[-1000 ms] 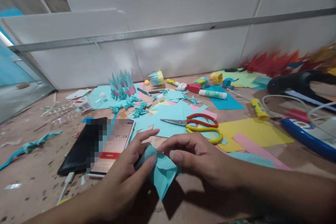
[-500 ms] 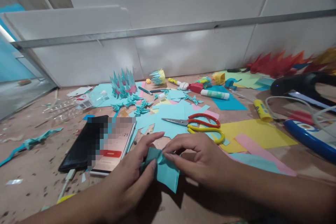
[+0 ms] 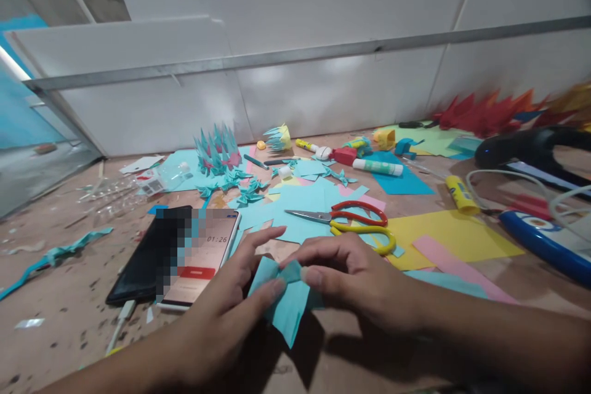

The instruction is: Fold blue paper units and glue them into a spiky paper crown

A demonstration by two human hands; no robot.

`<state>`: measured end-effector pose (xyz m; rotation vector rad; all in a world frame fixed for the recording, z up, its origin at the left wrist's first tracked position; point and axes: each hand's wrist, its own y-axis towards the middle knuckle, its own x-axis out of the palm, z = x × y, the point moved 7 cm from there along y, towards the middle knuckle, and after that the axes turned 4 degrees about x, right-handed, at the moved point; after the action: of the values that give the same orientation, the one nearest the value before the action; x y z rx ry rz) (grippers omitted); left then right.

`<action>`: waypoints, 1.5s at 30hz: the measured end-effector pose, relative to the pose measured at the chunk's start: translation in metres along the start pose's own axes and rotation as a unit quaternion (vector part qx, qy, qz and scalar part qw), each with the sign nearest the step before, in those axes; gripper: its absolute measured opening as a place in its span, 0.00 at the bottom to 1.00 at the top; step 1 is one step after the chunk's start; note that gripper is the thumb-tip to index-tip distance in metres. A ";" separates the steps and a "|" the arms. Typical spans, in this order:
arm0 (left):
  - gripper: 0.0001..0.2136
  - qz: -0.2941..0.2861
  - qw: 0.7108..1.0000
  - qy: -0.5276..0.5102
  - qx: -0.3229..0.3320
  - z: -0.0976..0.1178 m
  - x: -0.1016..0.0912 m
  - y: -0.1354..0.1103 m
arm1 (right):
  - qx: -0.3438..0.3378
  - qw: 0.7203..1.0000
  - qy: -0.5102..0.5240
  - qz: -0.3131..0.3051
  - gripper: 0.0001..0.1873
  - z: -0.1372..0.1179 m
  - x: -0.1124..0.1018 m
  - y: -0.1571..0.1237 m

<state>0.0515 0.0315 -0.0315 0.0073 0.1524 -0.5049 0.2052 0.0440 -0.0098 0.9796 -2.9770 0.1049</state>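
Note:
A turquoise piece of folded paper (image 3: 287, 314) is held between both hands, just above the front of the table. My left hand (image 3: 242, 295) pinches its left side, thumb on top and index finger stretched out beyond it. With thumb and fingers, my right hand (image 3: 348, 280) grips the upper right part, where a small flap stands folded over. Fingers hide part of the paper's far edge. Just beyond the hands lie scissors (image 3: 339, 219) with one red and one yellow handle, on turquoise sheets (image 3: 295, 203).
Two phones, one black (image 3: 148, 258) and one with a lit screen (image 3: 203, 258), lie left. Behind stand a spiky turquoise paper model (image 3: 217, 151) and a glue stick (image 3: 377, 166). Yellow paper (image 3: 462, 237), a cable and a blue-white object (image 3: 540, 246) are right. A white panel (image 3: 323, 98) borders the back.
The paper has turned a little in my hands, and its upper right flap is now folded over. My right thumb has shifted to the right along it.

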 end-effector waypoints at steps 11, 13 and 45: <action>0.30 -0.017 0.999 0.035 0.031 0.007 0.002 -0.004 | 0.102 0.991 0.070 0.040 0.17 0.022 -0.004 0.010; 0.30 -0.014 0.997 0.060 0.046 0.006 0.001 -0.005 | 0.096 0.992 0.047 0.065 0.18 0.023 -0.008 0.011; 0.23 -0.021 0.987 -0.154 -0.043 -0.013 0.014 0.011 | -0.189 0.930 -0.273 0.160 0.13 -0.024 -0.012 -0.006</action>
<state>0.0670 0.0354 -0.0469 -0.1587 -0.1296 -0.5344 0.2184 0.0477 0.0145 0.5335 -3.4071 -0.8457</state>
